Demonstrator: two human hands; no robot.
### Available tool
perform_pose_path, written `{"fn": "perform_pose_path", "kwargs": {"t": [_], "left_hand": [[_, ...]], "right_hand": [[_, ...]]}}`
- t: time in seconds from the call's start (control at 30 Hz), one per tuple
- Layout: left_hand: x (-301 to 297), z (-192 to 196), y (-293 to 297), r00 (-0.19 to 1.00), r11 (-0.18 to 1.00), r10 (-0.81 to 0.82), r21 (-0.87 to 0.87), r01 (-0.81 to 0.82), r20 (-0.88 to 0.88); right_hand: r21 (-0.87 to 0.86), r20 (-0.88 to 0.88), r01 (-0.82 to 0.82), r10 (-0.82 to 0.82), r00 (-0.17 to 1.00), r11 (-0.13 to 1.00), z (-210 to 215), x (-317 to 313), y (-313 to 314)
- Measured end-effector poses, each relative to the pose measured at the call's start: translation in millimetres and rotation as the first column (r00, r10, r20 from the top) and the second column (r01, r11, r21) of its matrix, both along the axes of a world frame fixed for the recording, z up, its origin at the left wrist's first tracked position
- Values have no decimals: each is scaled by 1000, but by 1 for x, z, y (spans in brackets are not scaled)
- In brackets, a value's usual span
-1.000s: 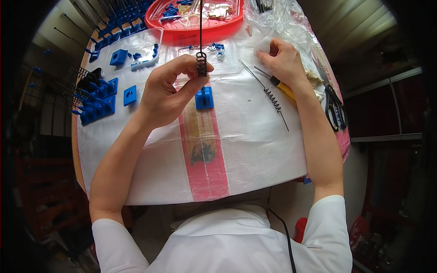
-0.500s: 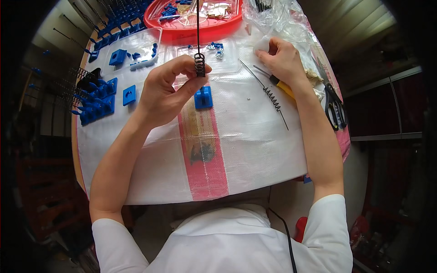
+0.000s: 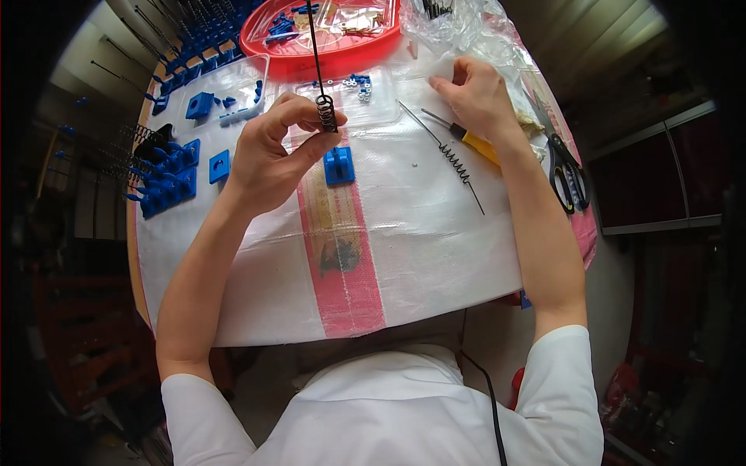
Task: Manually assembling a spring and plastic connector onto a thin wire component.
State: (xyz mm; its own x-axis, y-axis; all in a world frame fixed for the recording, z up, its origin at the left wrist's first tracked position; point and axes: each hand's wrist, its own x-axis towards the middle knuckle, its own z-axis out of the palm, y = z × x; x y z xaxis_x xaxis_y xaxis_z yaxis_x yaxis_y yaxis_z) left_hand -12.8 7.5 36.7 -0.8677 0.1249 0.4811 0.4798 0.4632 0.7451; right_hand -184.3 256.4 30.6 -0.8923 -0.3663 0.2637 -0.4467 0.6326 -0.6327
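Your left hand (image 3: 284, 147) pinches a black spring (image 3: 325, 113) by its close-wound coil between thumb and forefinger, above the surface (image 3: 435, 256). Its straight rod points toward the far side. A blue block (image 3: 339, 166) sits just below the coil in view, on the striped band; whether the two touch, you cannot tell.

Your right hand (image 3: 480, 97) rests at the far right, thumb and forefinger curled close together; whether they grip anything, you cannot tell. Near it lie a second spring (image 3: 454, 165) and a screwdriver (image 3: 480, 146).

Handling, judged by eye: light, springy wire, stiff along the rod, giving at the coil, unlikely to break. Smooth round turns may roll under the fingers. Best hold: across several coil turns, as you have it; the long rod would lever and sway if gripped at its tip.

Against the earlier frame: your left pinch is unchanged, but the rod slants more to the left. The pale piece by your right fingertips is now hard to make out. Surface items sit slightly further left in view, consistent with head motion.
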Motion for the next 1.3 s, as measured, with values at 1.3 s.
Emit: {"fn": "perform_pose_path", "kwargs": {"t": [1.3], "left_hand": [[2,1,3,1000,998,4,69,-6,26]], "right_hand": [[-346,355,-316,436,827,883,31,122,84]]}}
